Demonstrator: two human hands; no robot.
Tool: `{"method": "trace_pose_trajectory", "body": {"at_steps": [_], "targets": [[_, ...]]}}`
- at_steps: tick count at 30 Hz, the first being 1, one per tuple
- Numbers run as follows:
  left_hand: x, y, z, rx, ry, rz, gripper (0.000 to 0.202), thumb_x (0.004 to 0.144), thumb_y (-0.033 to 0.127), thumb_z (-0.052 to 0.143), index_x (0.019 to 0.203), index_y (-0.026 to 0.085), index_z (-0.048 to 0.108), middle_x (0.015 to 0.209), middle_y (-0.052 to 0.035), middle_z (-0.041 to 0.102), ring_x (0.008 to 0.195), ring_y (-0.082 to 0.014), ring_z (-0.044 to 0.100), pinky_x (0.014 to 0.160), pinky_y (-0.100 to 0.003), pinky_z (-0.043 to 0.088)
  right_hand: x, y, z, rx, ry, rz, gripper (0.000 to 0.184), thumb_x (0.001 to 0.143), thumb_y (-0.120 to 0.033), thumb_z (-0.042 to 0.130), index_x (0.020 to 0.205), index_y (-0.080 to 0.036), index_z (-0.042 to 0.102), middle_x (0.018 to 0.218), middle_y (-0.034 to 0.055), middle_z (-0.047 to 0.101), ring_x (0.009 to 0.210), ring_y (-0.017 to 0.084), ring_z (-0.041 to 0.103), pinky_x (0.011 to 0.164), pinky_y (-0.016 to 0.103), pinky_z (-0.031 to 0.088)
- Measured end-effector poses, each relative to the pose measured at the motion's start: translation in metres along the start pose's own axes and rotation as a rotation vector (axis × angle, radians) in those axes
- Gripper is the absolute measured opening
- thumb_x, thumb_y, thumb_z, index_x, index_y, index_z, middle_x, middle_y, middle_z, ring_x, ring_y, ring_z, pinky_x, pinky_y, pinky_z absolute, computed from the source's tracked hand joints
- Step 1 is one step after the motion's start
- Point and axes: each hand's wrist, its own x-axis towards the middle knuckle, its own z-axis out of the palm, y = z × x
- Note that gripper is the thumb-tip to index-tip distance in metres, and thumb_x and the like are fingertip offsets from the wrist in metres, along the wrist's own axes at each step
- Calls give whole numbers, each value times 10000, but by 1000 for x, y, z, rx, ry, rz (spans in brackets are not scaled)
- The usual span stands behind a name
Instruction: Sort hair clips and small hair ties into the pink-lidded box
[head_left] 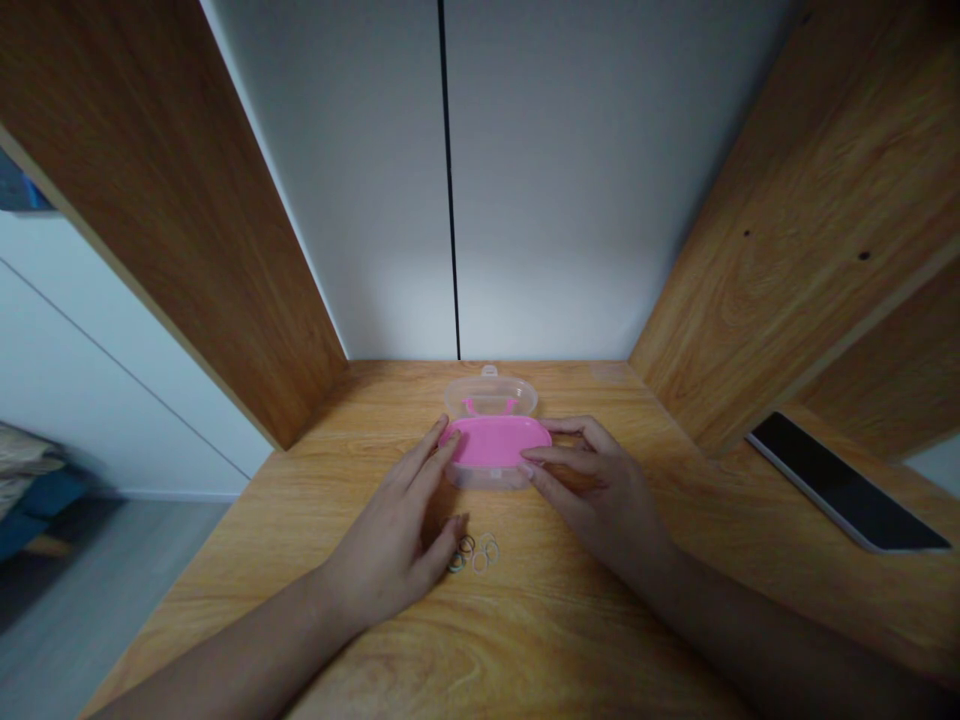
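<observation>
A clear plastic box (489,480) stands on the wooden table with its clear lid (491,390) tipped open at the back, a pink handle (489,406) showing on it. A pink oval tray (495,442) sits at the top of the box. My left hand (397,535) is open, fingers stretched out, with fingertips touching the tray's left end and the thumb apart. At the right end, my right hand (604,490) has bent fingers closed on the tray's edge. Several small hair ties (480,556), dark and pale, lie on the table beside my left thumb.
A dark-screened tablet or phone (847,485) lies at the right of the table (517,650). Wooden panels rise at the left (187,200) and right (787,220). A pale back wall (555,180) with a dark vertical gap closes off the far side.
</observation>
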Motion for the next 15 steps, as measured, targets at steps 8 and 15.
{"method": "trace_pose_trajectory", "body": {"at_steps": [8,15], "targets": [[0,0,1,-12,-7,-14,799,911,241,565,1587,224,139,1662,-119,144,1519,-304,200,1213,-544,276,-1,1,-4,-169,-55,-86,176,894,-277,657,1013,-272,786,1100,73,669,903,212,671,775,369,587],[1,1,1,-5,-8,-21,786,921,250,554,1585,212,135,1657,-128,163,1521,-290,198,1218,-540,266,2,-2,-11,-527,-150,-247,314,880,-337,688,1172,-224,711,1127,130,688,954,304,651,814,481,544]]}}
